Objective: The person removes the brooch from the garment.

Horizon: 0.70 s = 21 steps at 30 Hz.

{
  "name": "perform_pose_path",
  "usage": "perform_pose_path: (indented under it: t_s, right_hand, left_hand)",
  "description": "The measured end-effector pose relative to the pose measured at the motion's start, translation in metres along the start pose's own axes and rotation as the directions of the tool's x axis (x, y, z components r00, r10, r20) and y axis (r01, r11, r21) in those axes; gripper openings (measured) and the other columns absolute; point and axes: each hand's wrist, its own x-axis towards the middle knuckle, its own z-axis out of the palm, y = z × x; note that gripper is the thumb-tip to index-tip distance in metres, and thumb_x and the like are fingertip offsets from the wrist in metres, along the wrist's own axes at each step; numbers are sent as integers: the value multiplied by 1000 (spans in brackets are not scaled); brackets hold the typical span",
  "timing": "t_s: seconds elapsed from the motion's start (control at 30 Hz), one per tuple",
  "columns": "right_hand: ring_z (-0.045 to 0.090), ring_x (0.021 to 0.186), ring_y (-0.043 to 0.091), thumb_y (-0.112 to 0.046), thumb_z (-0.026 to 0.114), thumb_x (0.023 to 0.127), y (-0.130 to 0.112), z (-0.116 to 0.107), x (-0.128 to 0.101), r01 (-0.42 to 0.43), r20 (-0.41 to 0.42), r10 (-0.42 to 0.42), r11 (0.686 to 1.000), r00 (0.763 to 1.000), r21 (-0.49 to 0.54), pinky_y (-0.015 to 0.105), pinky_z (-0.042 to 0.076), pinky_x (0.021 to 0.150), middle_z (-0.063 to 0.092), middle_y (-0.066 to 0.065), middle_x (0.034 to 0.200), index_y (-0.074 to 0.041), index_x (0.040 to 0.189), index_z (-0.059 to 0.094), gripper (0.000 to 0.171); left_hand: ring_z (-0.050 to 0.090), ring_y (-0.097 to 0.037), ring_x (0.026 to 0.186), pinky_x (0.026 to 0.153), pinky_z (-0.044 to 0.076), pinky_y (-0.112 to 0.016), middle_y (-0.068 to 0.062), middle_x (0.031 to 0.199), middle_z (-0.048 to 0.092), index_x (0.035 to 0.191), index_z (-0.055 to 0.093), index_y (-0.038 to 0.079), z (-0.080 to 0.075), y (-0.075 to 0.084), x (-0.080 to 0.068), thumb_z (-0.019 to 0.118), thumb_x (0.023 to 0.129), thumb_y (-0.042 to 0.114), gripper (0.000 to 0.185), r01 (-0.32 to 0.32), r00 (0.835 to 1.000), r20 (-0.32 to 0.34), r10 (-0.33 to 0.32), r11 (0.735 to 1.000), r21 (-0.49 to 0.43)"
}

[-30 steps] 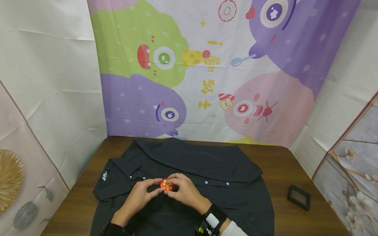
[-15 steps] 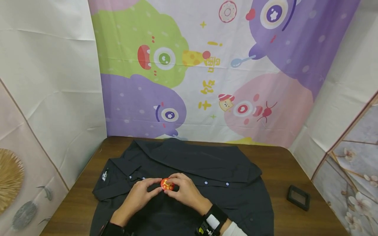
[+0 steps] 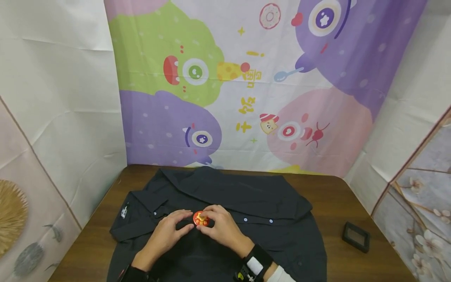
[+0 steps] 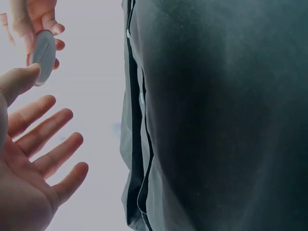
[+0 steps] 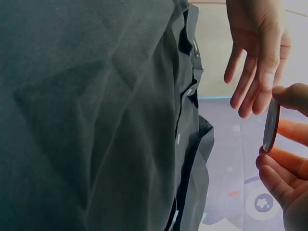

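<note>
In the head view, a round red button badge with gold print is held above a dark shirt. My right hand pinches it between thumb and fingers. Beside it on the left is my left hand, fingers extended and spread, index fingertip right by the badge's edge. The left wrist view shows the silver back of the badge with a thin pin line, the left thumb overlapping its lower edge. Seen nearly edge-on in the right wrist view, the badge sits in the right fingers.
The shirt lies spread over a brown wooden table, its light buttons in a row. A small black frame-like box lies at the right. Behind the table hangs a cartoon-printed cloth.
The left fingers have come slightly away from the badge, which has shifted a little to the right in the right hand. The shirt and black box stay put.
</note>
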Motion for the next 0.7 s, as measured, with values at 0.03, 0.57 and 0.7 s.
perform_pose_path:
  t_s: [0.03,0.57,0.7]
  right_hand:
    - [62,94,14,-29,83,77,0,0,0,2,-5,-2,1000,1000,0,27,54,83,68,0,103,-12,97,75,27]
    - [61,90,14,-29,83,76,1,-7,3,-21,-15,20,999,1000,-37,26,54,79,68,1,102,-12,101,75,31]
    - [61,90,13,-29,83,76,2,-9,2,-31,-13,31,999,999,-32,26,53,78,68,0,102,-13,101,76,31]
  left_hand:
    - [61,-29,120,99,48,-50,-8,124,67,118,70,9,0,0,0,75,84,26,38,3,1000,3,-3,1000,2]
    - [49,-38,131,101,40,-65,-17,141,53,132,59,7,-6,2,2,73,86,35,55,53,988,142,-67,994,99]
    - [47,-39,132,101,38,-66,-18,142,52,133,58,7,-5,1,2,72,87,37,57,67,987,141,-83,991,114]
